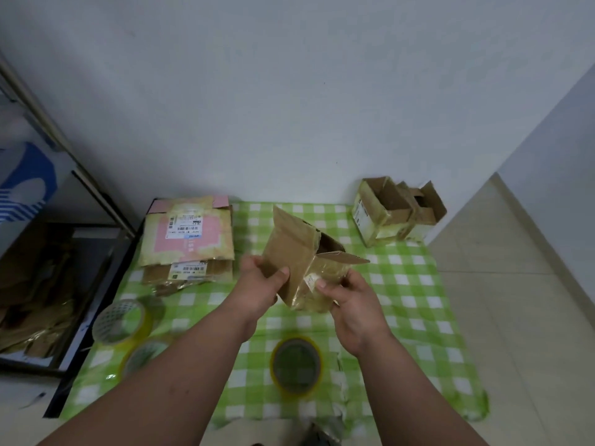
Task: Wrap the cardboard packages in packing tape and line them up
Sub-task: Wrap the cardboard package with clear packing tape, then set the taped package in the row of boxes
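The cardboard package (299,262) is held up in the air over the middle of the green checked cloth (418,284), gripped by both hands, with its flaps still loose and one flap jutting out to the right, so as I judge it no fresh tape has closed it yet. Going from the left: two tape rolls (124,320) lie at the near left edge of the cloth, one leaning on the other, and behind them a stack of flat taped parcels (190,239) rests by the wall. A reach for those rolls could nudge one off the cloth edge toward the dark tray (64,284) beside it. The left hand (260,281) grips the lower left edge of the package, thumb curled over the front face and fingers behind. The third tape roll (296,365) lies flat just below the hands. Freeing a hand to fetch it leaves the package held on one side only, and the open flap may swing or the box may tip. The right hand (344,297) pinches the lower right corner, thumb pressed on the glossy taped face, which looks slippery. The open box (396,214) stands at the far right corner, well apart.
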Demonstrator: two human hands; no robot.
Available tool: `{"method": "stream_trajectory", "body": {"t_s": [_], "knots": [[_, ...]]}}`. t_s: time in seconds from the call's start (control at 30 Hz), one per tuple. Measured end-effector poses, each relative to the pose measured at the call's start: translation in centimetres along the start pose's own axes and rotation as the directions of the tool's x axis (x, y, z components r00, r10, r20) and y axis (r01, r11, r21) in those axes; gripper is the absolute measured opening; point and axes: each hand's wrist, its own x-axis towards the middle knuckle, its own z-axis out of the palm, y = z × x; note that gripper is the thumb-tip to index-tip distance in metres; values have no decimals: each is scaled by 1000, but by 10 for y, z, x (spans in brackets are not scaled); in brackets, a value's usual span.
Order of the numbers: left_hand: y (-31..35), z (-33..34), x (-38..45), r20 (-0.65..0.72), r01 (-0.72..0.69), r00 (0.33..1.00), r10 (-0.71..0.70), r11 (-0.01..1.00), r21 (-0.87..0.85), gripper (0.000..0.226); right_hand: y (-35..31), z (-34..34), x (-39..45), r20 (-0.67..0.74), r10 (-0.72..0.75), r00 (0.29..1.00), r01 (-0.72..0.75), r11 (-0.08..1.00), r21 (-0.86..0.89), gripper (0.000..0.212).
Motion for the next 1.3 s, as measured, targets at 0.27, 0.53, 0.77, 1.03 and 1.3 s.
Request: {"method": "stream_trajectory", "body": {"t_s": [0.27,0.53,0.77,1.03,1.3], "knots": [[10,26,0,137,68,988,-72,997,31,35,-4,-29,17,-99,-113,989,78,950,-303,31],[30,77,40,236,80,970,-64,995,-57,36,-35,-63,67,-114,-111,987,58,918,-392,44],[50,109,95,109,17,994,-32,991,136,57,-56,-75,132,-13,-101,995,84,889,-451,61],[33,135,134,61,87,994,-88,996,14,55,-48,-87,183,-76,83,994,-107,910,-400,73],[22,154,138,28,85,996,-83,995,-54,18,-27,-97,179,-78,-17,997,-27,847,-531,46]]}}
